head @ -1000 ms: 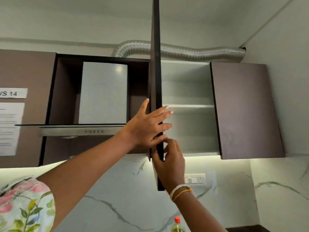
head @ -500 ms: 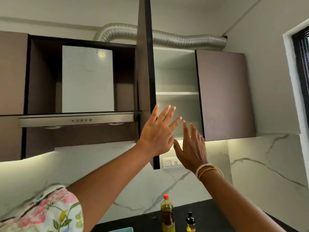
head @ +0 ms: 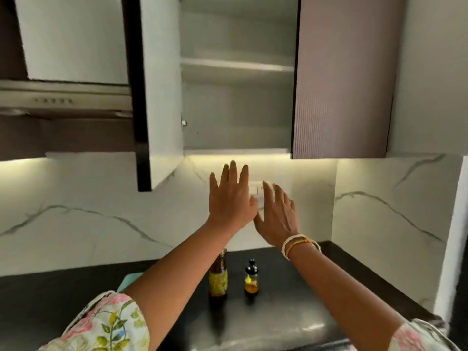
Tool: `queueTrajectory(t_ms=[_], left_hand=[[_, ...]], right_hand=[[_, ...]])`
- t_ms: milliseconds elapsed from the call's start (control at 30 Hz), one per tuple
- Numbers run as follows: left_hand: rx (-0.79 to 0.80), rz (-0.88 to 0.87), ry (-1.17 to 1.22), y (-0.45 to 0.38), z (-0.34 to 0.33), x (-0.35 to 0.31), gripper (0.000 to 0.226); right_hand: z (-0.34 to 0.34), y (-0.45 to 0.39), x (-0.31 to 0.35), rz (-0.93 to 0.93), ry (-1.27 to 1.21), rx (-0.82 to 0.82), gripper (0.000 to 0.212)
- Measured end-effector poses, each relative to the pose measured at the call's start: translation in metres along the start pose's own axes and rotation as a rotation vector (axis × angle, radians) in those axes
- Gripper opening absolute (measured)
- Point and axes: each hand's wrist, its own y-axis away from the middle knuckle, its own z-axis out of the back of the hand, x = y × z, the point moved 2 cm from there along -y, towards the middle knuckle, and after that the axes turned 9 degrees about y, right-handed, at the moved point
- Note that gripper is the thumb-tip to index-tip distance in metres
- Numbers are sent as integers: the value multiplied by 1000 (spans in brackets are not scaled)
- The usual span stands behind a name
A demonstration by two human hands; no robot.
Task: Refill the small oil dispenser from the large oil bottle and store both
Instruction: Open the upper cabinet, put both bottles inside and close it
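Observation:
The large oil bottle (head: 218, 279), with a yellow label and dark oil, stands upright on the black counter (head: 278, 312); my left forearm hides its cap. Just to its right stands the small oil dispenser (head: 251, 279), black-capped with yellow oil in its lower part. My left hand (head: 231, 196) and my right hand (head: 277, 211) are both raised side by side above the bottles with fingers straight, holding nothing. Above them the wall cabinet (head: 235, 69) is open, its door (head: 154, 97) swung out to the left, its shelves bare.
A shut cabinet door (head: 342, 77) hangs to the right of the open one. A range hood (head: 63, 97) is at upper left. A marble backsplash (head: 88, 211) with a switch plate (head: 255, 190) runs behind. A pale blue object (head: 129, 281) peeks out behind my left arm.
Both hands let go of the cabinet door's edge and dropped away from it. The door swung fully open. The view tilted down, bringing the counter and both bottles into sight.

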Motion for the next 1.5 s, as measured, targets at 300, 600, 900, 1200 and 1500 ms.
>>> queueTrajectory(t_ms=[300, 600, 900, 1200, 1500], left_hand=[[258, 283, 143, 71, -166, 26, 55], [347, 951, 411, 112, -307, 86, 56], [261, 1365, 669, 136, -393, 159, 98], [272, 1237, 879, 138, -435, 192, 97], [183, 1152, 844, 154, -449, 198, 80]], right_hand=[[-154, 68, -33, -118, -206, 475, 75], [-298, 91, -38, -331, -381, 666, 52], [-396, 91, -53, -735, -560, 637, 86], [-461, 82, -67, -726, -678, 672, 82], [-481, 87, -70, -771, -667, 582, 50]])
